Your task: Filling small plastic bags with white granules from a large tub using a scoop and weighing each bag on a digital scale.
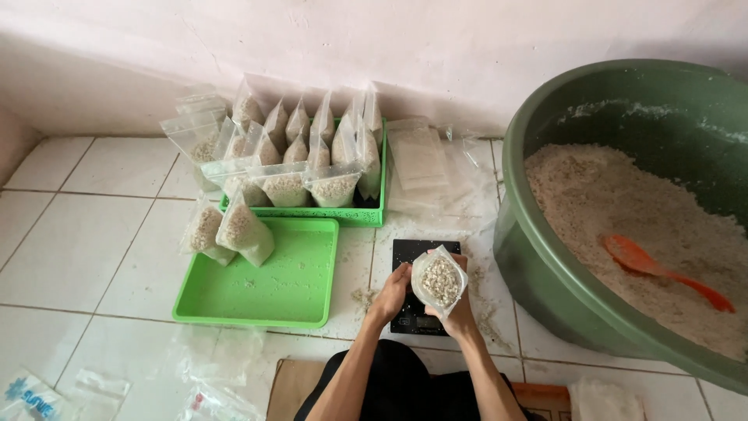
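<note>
Both my hands hold a small clear plastic pouch point(440, 281) partly filled with pale grains, just above a black kitchen scale point(405, 253) on the tiled floor. My left hand point(392, 295) grips the pouch's left edge. My right hand point(458, 312) cups it from below and the right. The pouch's top points away from me and I cannot tell whether it is sealed.
A large green tub point(538, 265) of pale grain with an orange scoop point(662, 271) stands to the right. A flat green tray point(288, 281) holds two filled pouches point(230, 230); behind it a green basket point(366, 214) holds several more. Empty bags point(421, 156) lie by the wall.
</note>
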